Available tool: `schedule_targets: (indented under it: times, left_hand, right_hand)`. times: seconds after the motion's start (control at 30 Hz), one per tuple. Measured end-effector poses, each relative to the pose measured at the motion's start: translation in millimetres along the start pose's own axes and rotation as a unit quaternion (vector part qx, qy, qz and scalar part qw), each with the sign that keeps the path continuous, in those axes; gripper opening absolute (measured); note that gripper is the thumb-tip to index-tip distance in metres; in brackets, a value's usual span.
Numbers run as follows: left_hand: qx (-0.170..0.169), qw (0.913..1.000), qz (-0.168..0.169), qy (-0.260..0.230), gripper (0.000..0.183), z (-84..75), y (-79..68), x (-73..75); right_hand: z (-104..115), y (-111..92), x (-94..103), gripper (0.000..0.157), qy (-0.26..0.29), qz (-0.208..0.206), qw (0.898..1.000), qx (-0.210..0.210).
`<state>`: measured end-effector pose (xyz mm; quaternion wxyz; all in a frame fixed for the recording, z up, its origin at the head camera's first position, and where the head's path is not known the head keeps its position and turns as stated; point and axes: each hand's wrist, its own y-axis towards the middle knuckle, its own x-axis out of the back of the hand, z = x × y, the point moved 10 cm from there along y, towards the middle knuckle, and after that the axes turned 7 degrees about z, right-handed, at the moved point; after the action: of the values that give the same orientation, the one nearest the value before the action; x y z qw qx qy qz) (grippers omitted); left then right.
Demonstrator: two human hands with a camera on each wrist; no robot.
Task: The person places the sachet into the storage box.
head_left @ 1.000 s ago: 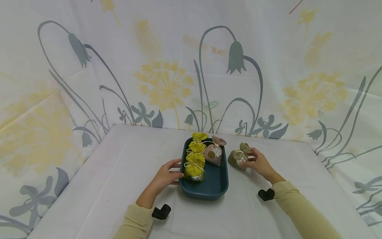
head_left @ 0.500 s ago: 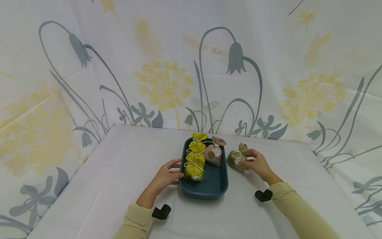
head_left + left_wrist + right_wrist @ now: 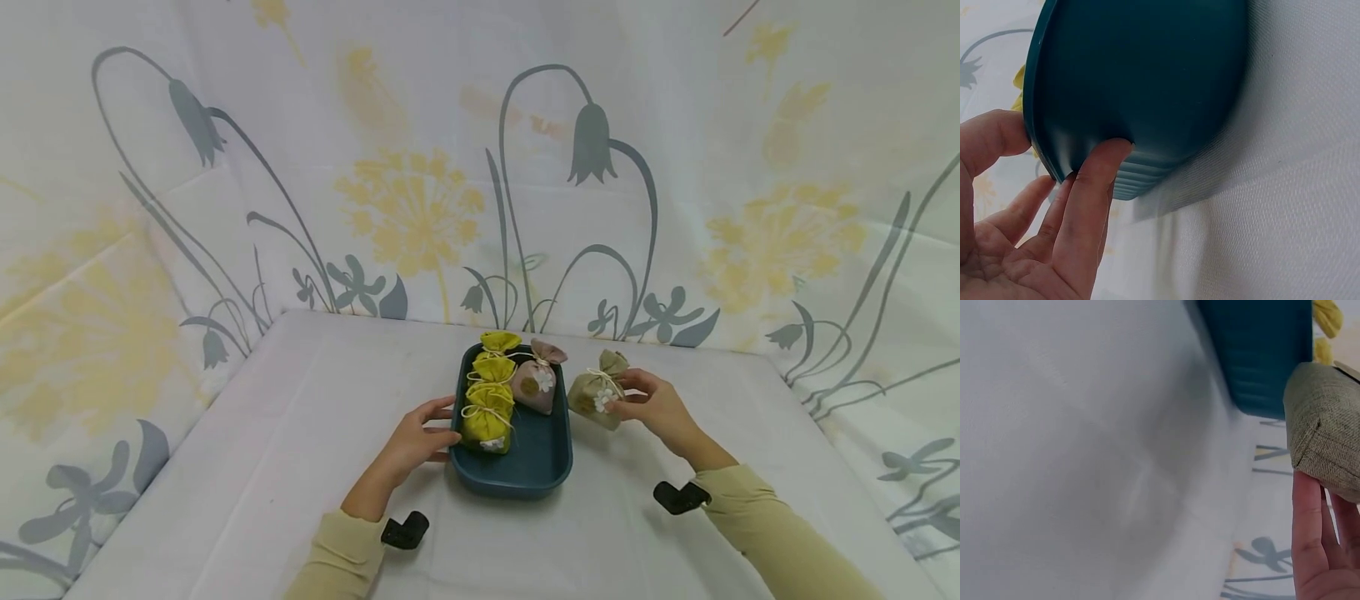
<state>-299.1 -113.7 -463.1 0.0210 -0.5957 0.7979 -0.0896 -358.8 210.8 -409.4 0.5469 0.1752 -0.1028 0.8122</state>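
Note:
A dark blue rectangular tray [image 3: 536, 462] stands on the white-covered table. At its left side my left hand [image 3: 411, 443] pinches the rim, thumb on the edge and fingers against the outer wall [image 3: 1147, 69]. Just right of the tray, my right hand [image 3: 662, 417] grips a khaki drawstring pouch [image 3: 587, 395] with a white flower on its front. In the right wrist view the pouch [image 3: 1329, 425] is off the tabletop, fingers along its underside. Inside the tray, several yellow-green pouches [image 3: 486, 423] form a row along the left, and a mauve pouch [image 3: 532, 390] leans at the far right corner.
The white cloth table [image 3: 337, 375] reaches back to a hanging floral curtain [image 3: 420, 208]. A black wrist-worn piece [image 3: 405, 530] sits at the left cuff, another black piece [image 3: 681, 497] at the right. The tray's near right part shows bare floor.
My right hand has shifted slightly left and raised the khaki pouch from the table, turning its flower more to the front. The left hand stays at the tray's rim.

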Motion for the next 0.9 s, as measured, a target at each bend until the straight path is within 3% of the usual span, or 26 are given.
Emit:
schedule_targets:
  times: [0.27,0.5,0.73,0.9]
  left_hand:
    - [0.005,1.0,-0.003,0.005,0.059,-1.5,-2.0,-0.7]
    - [0.001,1.0,0.0,0.006,0.058,-2.1,-2.3,-1.5]
    - [0.0,1.0,-0.001,0.0,0.06,-2.2,-3.0,-0.8]
    - [-0.001,1.0,0.0,0.001,0.06,-3.0,-3.1,-0.9]
  right_hand:
    - [17.5,1.3,0.1,0.049,0.01,0.009,1.0,0.014]
    - [34.4,12.8,-23.4,0.04,0.013,0.058,0.998,0.029]
    - [48.1,27.8,-48.9,0.056,-0.009,0.122,0.992,0.043]
    - [58.8,37.6,-67.0,0.051,-0.047,0.171,0.982,0.066]
